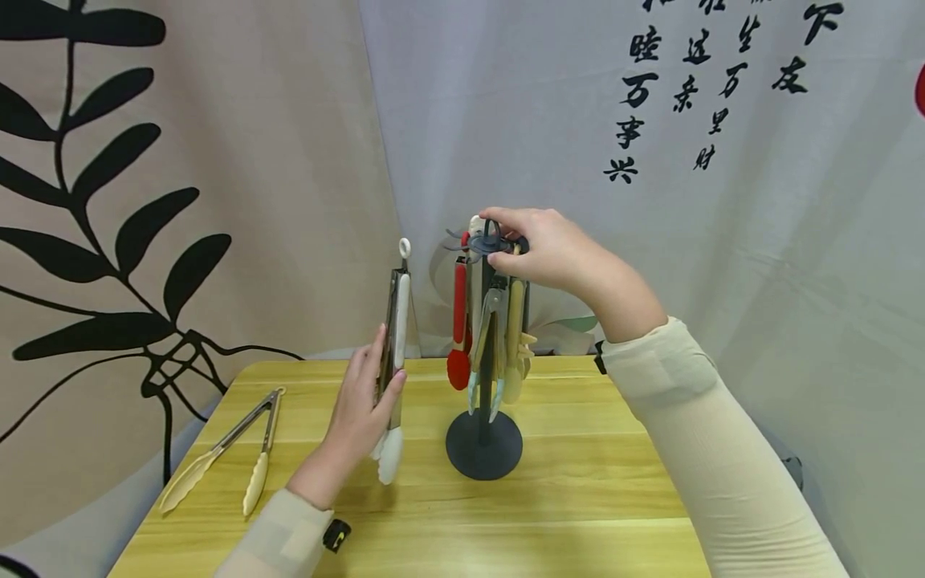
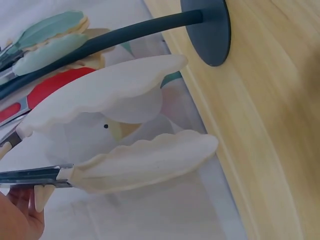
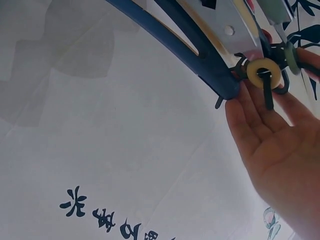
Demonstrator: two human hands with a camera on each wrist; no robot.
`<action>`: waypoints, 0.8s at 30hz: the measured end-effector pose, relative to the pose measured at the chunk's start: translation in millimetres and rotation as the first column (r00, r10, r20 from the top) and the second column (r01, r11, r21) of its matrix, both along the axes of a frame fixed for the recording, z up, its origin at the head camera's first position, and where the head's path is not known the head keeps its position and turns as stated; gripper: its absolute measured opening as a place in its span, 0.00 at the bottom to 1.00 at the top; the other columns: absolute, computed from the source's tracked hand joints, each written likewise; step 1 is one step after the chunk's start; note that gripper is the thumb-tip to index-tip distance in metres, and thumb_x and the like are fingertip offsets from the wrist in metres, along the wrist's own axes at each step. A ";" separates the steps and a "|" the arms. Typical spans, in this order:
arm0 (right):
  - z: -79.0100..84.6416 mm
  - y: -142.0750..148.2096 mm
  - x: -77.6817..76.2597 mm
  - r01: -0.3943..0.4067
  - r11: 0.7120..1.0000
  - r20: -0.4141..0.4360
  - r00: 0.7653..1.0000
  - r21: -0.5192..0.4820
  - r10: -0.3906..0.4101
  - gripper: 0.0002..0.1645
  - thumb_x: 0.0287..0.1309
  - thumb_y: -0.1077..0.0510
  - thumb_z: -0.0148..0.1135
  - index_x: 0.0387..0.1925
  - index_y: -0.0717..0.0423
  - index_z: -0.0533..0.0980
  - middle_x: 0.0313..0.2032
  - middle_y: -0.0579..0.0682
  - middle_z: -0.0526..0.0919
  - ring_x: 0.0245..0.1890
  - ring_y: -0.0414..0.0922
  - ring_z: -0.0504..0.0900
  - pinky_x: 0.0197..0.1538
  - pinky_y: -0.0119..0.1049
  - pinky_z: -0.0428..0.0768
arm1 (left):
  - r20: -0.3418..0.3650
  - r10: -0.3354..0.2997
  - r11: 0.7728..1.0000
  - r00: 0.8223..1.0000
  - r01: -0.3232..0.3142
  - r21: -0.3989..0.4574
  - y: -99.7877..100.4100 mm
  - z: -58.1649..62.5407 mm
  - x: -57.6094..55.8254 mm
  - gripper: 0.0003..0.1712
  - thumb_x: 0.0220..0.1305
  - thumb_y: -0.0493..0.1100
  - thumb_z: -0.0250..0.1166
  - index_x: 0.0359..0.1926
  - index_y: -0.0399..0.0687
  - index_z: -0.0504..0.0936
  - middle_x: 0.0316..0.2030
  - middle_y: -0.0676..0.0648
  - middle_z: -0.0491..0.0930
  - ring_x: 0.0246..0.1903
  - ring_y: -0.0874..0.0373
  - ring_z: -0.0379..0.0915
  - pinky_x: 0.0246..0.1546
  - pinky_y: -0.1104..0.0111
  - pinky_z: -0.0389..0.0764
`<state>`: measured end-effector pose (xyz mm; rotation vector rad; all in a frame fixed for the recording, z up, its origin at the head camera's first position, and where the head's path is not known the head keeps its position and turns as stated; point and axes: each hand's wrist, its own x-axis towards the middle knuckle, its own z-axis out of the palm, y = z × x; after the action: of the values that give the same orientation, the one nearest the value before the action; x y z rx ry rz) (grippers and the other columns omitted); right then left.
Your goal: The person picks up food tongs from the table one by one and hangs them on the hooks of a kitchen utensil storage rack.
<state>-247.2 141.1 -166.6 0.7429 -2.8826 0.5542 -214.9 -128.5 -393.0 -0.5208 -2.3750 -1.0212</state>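
Observation:
White-tipped tongs [image 1: 401,321] stand nearly upright in the grip of my left hand [image 1: 354,409], ring end up, left of the utensil rack. In the left wrist view their two scalloped heads [image 2: 145,160] are spread apart. My right hand [image 1: 552,253] holds the top of the dark rack [image 1: 484,451], its fingers around the hooks. Several utensils hang there, among them red tongs [image 1: 459,305] and tongs with pale green tips [image 2: 47,55]. In the right wrist view a yellow ring [image 3: 256,74] hangs on a hook beside a dark blue handle [image 3: 227,82].
Cream-tipped tongs [image 1: 256,482] lie spread on the left of the wooden table [image 1: 578,498]. A cloth backdrop [image 1: 470,96] with black leaf drawings and brush characters hangs close behind the table's back edge.

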 end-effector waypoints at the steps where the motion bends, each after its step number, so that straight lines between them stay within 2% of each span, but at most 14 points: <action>1: 0.0 -0.2 0.2 0.000 1.000 -0.003 1.000 0.001 0.000 0.36 0.60 0.48 0.56 0.70 0.38 0.59 0.58 0.53 0.75 0.58 0.48 0.73 0.58 0.48 0.72 | 0.000 -0.008 1.000 1.000 0.008 -0.003 0.0 0.5 -0.2 0.40 0.70 0.49 0.54 0.75 0.62 0.43 0.57 0.41 0.65 0.42 0.54 0.66 0.39 0.59 0.72; 11: 0.3 -2.0 2.3 0.002 1.000 -0.011 1.000 0.004 -0.002 0.36 0.60 0.49 0.56 0.70 0.39 0.60 0.57 0.53 0.75 0.57 0.48 0.73 0.57 0.47 0.73 | -0.007 -0.110 0.994 0.994 0.110 0.027 0.7 6.1 -0.4 0.40 0.70 0.44 0.54 0.75 0.62 0.42 0.57 0.42 0.65 0.45 0.57 0.67 0.43 0.60 0.80; 20: 1.4 -4.6 4.0 0.006 1.000 -0.013 1.000 0.010 -0.005 0.36 0.60 0.48 0.56 0.69 0.39 0.60 0.57 0.52 0.76 0.56 0.47 0.74 0.54 0.46 0.74 | -0.021 -0.161 0.987 0.987 0.161 0.023 -0.7 9.3 -0.3 0.41 0.70 0.42 0.53 0.75 0.63 0.42 0.56 0.43 0.65 0.45 0.57 0.65 0.40 0.58 0.76; 24: 1.7 -5.9 4.7 0.008 1.000 -0.020 1.000 0.016 -0.008 0.36 0.60 0.48 0.56 0.69 0.38 0.60 0.56 0.52 0.76 0.55 0.47 0.74 0.53 0.46 0.74 | -0.026 -0.181 0.983 0.983 0.182 0.019 -0.8 12.3 0.9 0.40 0.70 0.41 0.53 0.75 0.58 0.44 0.55 0.44 0.66 0.44 0.58 0.65 0.38 0.59 0.75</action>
<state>-242.5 135.2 -164.9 0.7342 -2.8740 0.5203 -214.0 -129.3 -380.7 -0.7485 -2.3255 -1.1113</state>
